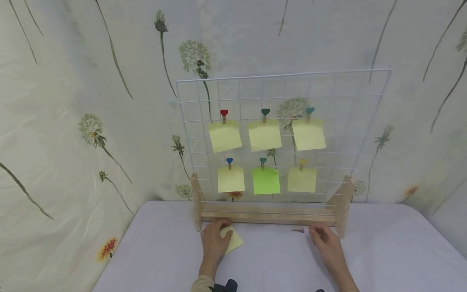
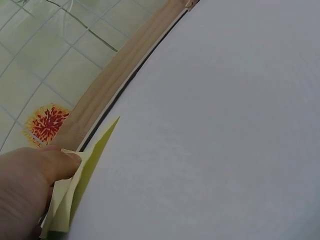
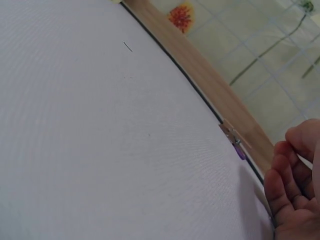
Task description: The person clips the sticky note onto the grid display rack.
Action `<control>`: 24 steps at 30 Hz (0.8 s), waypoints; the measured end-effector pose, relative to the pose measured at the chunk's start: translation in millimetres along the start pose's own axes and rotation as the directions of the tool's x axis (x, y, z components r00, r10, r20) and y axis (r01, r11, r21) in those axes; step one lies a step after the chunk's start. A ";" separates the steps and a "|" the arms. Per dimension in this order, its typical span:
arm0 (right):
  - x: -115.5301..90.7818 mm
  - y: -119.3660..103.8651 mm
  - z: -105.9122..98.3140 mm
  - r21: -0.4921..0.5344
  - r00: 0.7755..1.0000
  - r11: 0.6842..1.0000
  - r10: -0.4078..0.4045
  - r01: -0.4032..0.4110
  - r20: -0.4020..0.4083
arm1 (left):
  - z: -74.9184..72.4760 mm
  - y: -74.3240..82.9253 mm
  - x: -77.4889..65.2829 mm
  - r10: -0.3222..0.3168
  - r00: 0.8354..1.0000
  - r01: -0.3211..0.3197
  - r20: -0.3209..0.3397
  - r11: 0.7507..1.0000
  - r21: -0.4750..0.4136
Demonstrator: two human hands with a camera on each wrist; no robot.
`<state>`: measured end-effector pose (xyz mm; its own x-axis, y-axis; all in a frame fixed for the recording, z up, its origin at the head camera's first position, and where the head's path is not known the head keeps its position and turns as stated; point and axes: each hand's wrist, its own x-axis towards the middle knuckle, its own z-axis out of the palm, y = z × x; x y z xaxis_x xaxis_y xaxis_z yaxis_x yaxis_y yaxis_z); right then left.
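Observation:
Yellow sticky notes are pinched between the thumb and fingers of my left hand, low at the left front of the wooden base; in the head view part of the paper shows beside the thumb. A small wooden clothespin with a purple end lies on the table against the base. Just to the right of that clothespin, my right hand hovers with fingers loosely bent and nothing seen between them. In the right wrist view the fingers are apart from the clothespin.
A white wire grid stands upright in a wooden base on the white table. Several yellow notes and one green note hang on it from heart-topped clothespins. A dandelion-print curtain hangs behind.

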<state>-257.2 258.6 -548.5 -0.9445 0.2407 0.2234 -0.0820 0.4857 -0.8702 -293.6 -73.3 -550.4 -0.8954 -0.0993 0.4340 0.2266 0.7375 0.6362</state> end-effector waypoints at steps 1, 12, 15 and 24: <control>-0.1 -0.3 0.1 0.001 1.000 1.000 0.001 -0.001 -0.001 | -0.2 -0.1 0.1 -0.002 1.000 0.002 0.000 1.000 -0.013; -2.7 -3.2 -0.7 -0.017 1.000 1.000 0.025 -0.025 0.010 | -1.1 -2.0 0.2 -0.061 0.998 0.062 0.012 0.976 -0.208; -3.1 -4.5 -0.8 -0.048 1.000 0.999 0.024 -0.023 0.009 | -2.1 -2.1 0.3 -0.098 0.995 0.102 0.025 0.956 -0.275; 1.7 -6.7 1.7 -0.203 0.999 0.979 0.019 -0.010 0.046 | -6.3 1.5 2.0 -0.165 0.985 0.171 0.046 0.932 -0.318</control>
<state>-258.8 254.4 -543.1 -0.9595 0.2114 0.1862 -0.0068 0.6435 -0.7654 -292.6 -76.6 -544.5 -0.9373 -0.1887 0.2929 0.1797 0.4582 0.8705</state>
